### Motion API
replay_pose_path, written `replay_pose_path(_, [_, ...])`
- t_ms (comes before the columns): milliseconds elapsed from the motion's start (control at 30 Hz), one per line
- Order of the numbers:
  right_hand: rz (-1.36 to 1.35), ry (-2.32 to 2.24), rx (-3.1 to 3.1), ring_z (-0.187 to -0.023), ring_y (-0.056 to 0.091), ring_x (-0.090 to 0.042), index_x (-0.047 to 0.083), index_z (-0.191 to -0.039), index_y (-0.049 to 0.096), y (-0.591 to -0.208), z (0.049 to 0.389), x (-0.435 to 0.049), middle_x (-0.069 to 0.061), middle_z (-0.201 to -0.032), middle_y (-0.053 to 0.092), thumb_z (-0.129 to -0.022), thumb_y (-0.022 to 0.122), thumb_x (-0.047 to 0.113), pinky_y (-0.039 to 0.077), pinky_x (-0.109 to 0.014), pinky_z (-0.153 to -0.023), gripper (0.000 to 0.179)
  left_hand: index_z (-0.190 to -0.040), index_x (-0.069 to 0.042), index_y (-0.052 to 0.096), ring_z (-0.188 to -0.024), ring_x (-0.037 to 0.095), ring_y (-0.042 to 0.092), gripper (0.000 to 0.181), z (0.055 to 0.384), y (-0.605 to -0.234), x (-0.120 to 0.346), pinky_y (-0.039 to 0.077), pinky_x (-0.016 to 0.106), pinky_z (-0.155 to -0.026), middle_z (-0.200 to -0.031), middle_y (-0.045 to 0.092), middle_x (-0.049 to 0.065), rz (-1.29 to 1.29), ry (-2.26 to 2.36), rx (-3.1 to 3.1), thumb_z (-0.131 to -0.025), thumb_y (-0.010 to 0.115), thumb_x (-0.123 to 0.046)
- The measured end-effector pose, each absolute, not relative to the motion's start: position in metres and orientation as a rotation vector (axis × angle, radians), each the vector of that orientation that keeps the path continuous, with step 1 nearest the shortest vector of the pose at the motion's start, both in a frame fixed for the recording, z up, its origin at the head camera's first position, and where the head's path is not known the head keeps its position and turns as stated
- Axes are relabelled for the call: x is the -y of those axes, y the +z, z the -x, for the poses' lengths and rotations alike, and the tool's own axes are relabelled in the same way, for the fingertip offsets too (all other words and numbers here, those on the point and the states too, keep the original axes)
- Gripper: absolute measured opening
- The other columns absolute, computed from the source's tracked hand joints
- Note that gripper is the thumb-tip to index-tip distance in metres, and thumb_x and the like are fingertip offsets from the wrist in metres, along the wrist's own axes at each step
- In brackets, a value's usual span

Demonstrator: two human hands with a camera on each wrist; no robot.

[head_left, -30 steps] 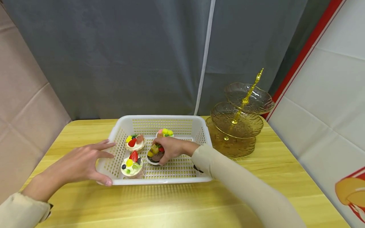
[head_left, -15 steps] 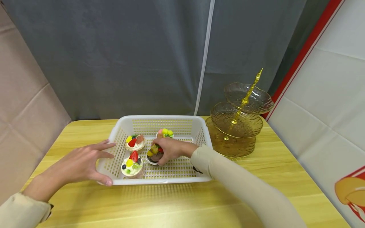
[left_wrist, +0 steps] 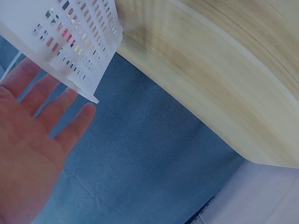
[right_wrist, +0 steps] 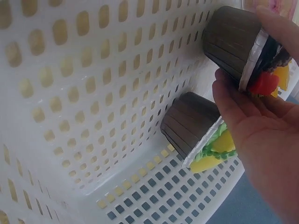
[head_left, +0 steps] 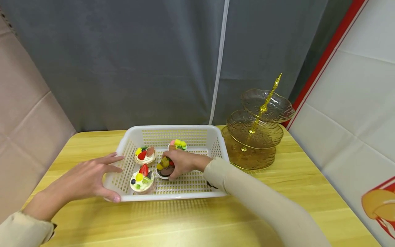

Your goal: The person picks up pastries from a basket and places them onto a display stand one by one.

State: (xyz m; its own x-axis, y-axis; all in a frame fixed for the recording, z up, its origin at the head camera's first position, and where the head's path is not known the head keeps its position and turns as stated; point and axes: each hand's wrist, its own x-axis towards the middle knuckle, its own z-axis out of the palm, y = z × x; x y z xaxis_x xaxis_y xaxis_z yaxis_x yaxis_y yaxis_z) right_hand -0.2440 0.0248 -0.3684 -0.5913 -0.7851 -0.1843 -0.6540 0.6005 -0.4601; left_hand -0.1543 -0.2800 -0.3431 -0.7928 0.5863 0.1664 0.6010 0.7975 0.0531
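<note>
My right hand (head_left: 185,162) reaches into a white plastic basket (head_left: 179,127) and grips a chocolate cupcake (head_left: 166,171) topped with fruit. Its dark pleated cup (right_wrist: 233,42) sits between thumb and fingers in the right wrist view. A cupcake with green cream (right_wrist: 191,123) stands beside it. Left of the held one are a cream tart (head_left: 147,158) with a strawberry and a cream cupcake (head_left: 141,183) with a strawberry slice. My left hand (head_left: 87,176) rests against the basket's left end, fingers spread and nearly straight, thumb at the front corner.
A three-tier amber glass stand (head_left: 254,137) with a gold stem is at the right of the wooden table (head_left: 191,223). A grey curtain (head_left: 123,68) hangs behind the table, with pale panels on both sides.
My right hand and the chocolate cupcake have shifted slightly left within the basket. The left hand keeps its place on the basket. The head view has turned a little.
</note>
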Motion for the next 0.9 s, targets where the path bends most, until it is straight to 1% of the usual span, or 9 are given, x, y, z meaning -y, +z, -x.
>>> replay_pose_path(167, [1.145,-0.503,-2.467,-0.097,0.058,-0.009,0.008,-0.130,0.054,-0.368,0.243,-0.025,0.000,-0.112,0.061,-0.076,0.087,0.022,0.045,-0.022,-0.085,0.065,-0.105,-0.011,0.077,-0.112,0.044,0.063,0.087,0.154,-0.343,0.280,0.050,0.041,-0.060,-0.135,0.061,0.015,0.960,-0.154,2.831,-0.055,0.073,-0.082])
replay_pose_path(300, [1.109,-0.555,-2.468,-0.095,0.058,-0.009,0.006,-0.133,0.052,-0.365,0.242,-0.027,0.000,-0.111,0.060,-0.075,0.087,0.023,0.046,-0.022,-0.084,0.069,-0.106,-0.012,0.077,-0.114,0.042,0.063,0.088,0.154,-0.343,0.279,0.050,0.040,-0.061,-0.137,0.060,0.013,0.943,-0.150,2.849,-0.056,0.071,-0.084])
replay_pose_path(500, [1.124,-0.652,-2.456,-0.094,0.059,-0.009,0.006,-0.134,0.052,-0.348,0.239,-0.028,-0.001,-0.112,0.061,-0.076,0.086,0.023,0.047,-0.022,-0.082,0.069,-0.109,-0.011,0.077,-0.114,0.043,0.062,0.090,0.154,-0.341,0.279,0.050,0.042,-0.063,-0.139,0.058,0.014,0.935,-0.146,2.882,-0.055,0.072,-0.084])
replay_pose_path(733, [1.194,-0.765,-2.471,-0.101,0.062,-0.012,0.004,-0.136,0.054,-0.324,0.234,-0.033,-0.004,-0.120,0.064,-0.075,0.088,0.024,0.047,-0.022,-0.086,0.072,-0.108,-0.011,0.077,-0.114,0.043,0.062,0.090,0.153,-0.342,0.278,0.051,0.042,-0.063,-0.137,0.059,0.014,0.913,-0.155,2.889,-0.056,0.071,-0.084])
replay_pose_path(900, [1.181,-0.852,-2.469,-0.108,0.062,-0.014,0.006,-0.137,0.055,-0.311,0.232,-0.042,-0.002,-0.122,0.065,-0.073,0.089,0.025,0.047,-0.023,-0.089,0.075,-0.107,-0.010,0.077,-0.113,0.042,0.063,0.091,0.153,-0.342,0.279,0.050,0.041,-0.062,-0.137,0.060,0.014,0.912,-0.153,2.886,-0.056,0.070,-0.084])
